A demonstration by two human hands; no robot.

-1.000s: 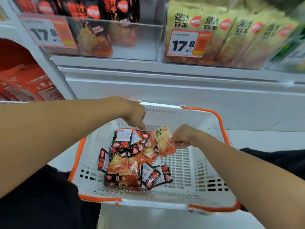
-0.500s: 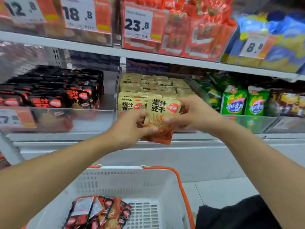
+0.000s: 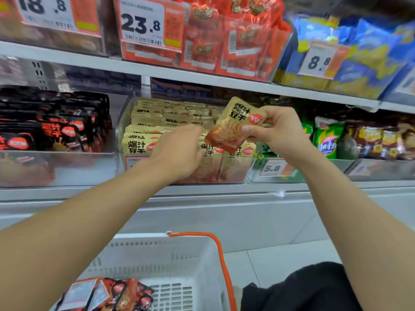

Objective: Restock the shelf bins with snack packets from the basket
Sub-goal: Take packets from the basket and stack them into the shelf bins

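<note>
1. Nearest, at the bottom edge, a white perforated plastic basket (image 3: 179,261) with an orange handle (image 3: 221,261) sits low in view; a heap of small red-and-black snack packets (image 3: 107,295) lies in its left corner
2. A patch of black clothing (image 3: 301,288) shows just right of the basket, over a pale tiled floor (image 3: 269,259)
3. Both bare forearms reach up and forward from the lower corners toward the middle shelf
4. The left hand (image 3: 179,153) hangs, back toward the camera, in front of the clear plastic shelf bin (image 3: 122,122) that holds rows of yellow snack packets (image 3: 143,142); its fingers point into the bin and are hidden behind the hand, so I cannot tell whether they grip anything
5. The right hand (image 3: 278,131) pinches a single yellow-and-orange snack packet (image 3: 233,126) with black lettering, thumb under, fingers curled over the top right corner; the packet is tilted, held in the air just above the front right of that same bin, apart from the left hand
6. Left of it, a neighbouring clear bin holds black snack packets (image 3: 56,124); to the right stand green packets (image 3: 327,140) and brown ones (image 3: 381,138) behind a 5.8 price tag (image 3: 272,168)
7. Farthest, on the upper shelf, red packets (image 3: 224,37) sit behind a 23.8 price tag (image 3: 141,24), with blue-and-yellow bags (image 3: 363,57) at right
</note>
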